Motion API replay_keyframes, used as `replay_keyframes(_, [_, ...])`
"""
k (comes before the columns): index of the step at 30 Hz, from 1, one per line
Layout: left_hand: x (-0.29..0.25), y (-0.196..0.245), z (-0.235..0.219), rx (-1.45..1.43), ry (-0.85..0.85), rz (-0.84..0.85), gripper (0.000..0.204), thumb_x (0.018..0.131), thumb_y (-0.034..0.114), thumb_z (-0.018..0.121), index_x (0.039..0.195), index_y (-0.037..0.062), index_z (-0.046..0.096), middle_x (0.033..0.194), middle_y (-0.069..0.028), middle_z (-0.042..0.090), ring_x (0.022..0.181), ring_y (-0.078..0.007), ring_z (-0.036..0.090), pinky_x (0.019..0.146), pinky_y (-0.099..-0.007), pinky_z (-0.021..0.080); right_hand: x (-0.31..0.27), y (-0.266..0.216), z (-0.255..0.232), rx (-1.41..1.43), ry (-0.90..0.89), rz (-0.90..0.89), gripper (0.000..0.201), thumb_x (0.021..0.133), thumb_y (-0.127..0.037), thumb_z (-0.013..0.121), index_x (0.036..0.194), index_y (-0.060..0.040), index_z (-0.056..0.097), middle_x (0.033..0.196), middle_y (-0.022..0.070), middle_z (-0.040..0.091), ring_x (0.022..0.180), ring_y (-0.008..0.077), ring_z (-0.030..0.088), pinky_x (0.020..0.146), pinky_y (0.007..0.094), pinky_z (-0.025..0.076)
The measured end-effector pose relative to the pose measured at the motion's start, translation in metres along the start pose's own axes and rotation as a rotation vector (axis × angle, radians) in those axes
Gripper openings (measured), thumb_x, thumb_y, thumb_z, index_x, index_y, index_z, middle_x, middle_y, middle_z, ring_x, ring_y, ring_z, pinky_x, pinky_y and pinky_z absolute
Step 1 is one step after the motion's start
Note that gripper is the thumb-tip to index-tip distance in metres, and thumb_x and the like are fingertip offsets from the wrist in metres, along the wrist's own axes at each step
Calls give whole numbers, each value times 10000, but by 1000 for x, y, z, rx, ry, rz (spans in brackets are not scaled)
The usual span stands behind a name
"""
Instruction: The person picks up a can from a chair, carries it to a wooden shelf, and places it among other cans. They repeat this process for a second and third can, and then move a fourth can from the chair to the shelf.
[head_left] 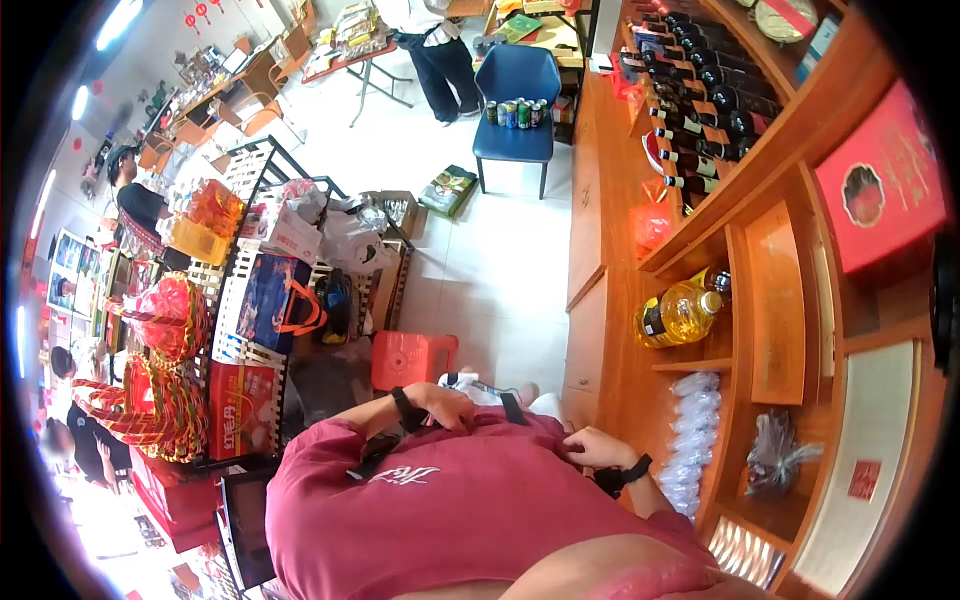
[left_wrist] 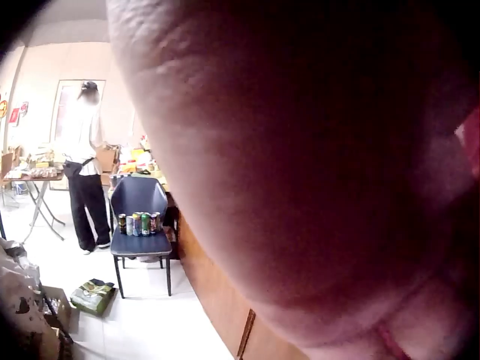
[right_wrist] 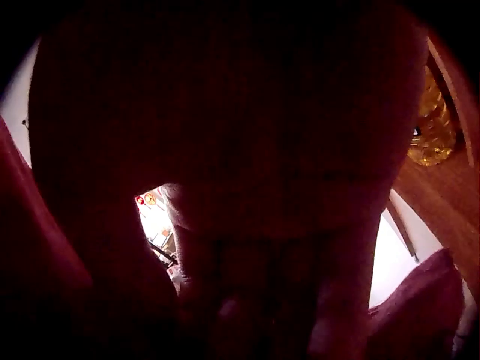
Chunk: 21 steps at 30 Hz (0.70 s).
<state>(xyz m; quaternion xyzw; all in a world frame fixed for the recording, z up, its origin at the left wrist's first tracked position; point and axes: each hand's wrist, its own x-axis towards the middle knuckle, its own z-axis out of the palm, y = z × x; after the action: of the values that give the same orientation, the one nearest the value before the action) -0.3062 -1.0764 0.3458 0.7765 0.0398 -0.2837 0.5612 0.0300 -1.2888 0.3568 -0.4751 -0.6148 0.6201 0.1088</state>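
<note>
A dark red shirt (head_left: 450, 490) with white lettering covers the wearer's torso. Against its front, toward the left, my left hand (head_left: 447, 405) has bent fingers that grip the cloth. My right hand (head_left: 600, 448) pinches the shirt near its right edge, fingers curled inward. A black strap (head_left: 512, 408) shows on the shirt between the hands. Both wrists wear black bands. The left palm (left_wrist: 285, 180) fills most of the left wrist view, its fingertips hidden. In the right wrist view the hand (right_wrist: 247, 202) is very dark, with red cloth (right_wrist: 420, 315) beside it.
A red plastic stool (head_left: 410, 360) stands ahead. To the right are wooden shelves with an oil bottle (head_left: 680, 315) and wine bottles. A rack with baskets (head_left: 150, 400) and bags is on the left. Drink cans (head_left: 515, 113) sit on a blue chair (head_left: 515, 85); a person stands behind.
</note>
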Motion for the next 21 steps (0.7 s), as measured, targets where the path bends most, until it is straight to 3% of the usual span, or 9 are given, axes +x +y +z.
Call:
replay_keyframes(3, [3,-12,-33,-32,-13,-12,374,872,327,672,1034,1,757,878,-176,756,757,-262,683,673,-414,518,27,10,-29,-91,42,-184,174,919,-122,611,973,37,655,724,183,675,588,223,689,541,353,533])
replay_keyframes(7, [13,-57,-87,14,-50,-113,387,881,343,682,1013,-14,754,846,-173,748,759,-267,690,669,-399,519,77,-2,-82,-9,21,13,167,929,-125,622,989,24,665,754,167,676,629,214,667,619,372,513])
replay_keyframes(8, [14,-63,-108,12,-93,-175,382,896,321,661,1064,-13,741,843,-171,748,752,-276,697,674,-402,531,95,8,-97,1,30,-62,171,943,-144,634,989,16,670,752,125,685,663,167,638,651,345,519])
replay_keyframes(11, [28,-147,-146,-77,197,-135,339,936,280,585,1143,52,727,884,-159,758,797,-287,736,720,-417,569,156,43,-146,112,-24,-29,171,954,-166,648,959,3,670,799,63,684,738,126,604,692,319,506])
replay_keyframes(14, [6,-130,-230,221,235,-421,354,916,327,604,1060,30,732,936,-198,746,918,-332,736,786,-445,569,221,52,-196,33,128,118,200,952,-194,670,1010,-4,673,856,72,706,800,168,651,736,314,532])
replay_keyframes(16, [18,-223,-255,173,314,-456,465,923,436,583,1154,59,730,1022,-188,758,910,-356,737,803,-456,573,274,104,-217,-1,179,187,235,946,-208,678,1048,3,668,893,97,718,847,193,670,770,334,545])
replay_keyframes(17, [33,-290,-265,239,294,-382,459,925,421,576,1093,29,748,1008,-204,756,902,-356,737,808,-460,570,293,111,-233,-13,178,201,234,945,-205,676,1053,3,666,900,102,718,856,200,672,781,342,546])
replay_keyframes(19, [19,-310,-310,99,311,-550,399,908,386,592,974,25,749,950,-189,757,869,-336,739,761,-450,569,342,123,-260,-26,183,217,234,942,-197,673,1064,2,663,914,113,717,873,213,676,804,359,548])
replay_keyframes(21, [40,-428,-315,81,436,-528,286,874,332,624,857,65,725,885,-146,754,801,-312,734,671,-421,565,396,206,-274,-81,283,272,219,940,-192,650,1064,-13,674,914,130,712,891,239,681,817,374,548])
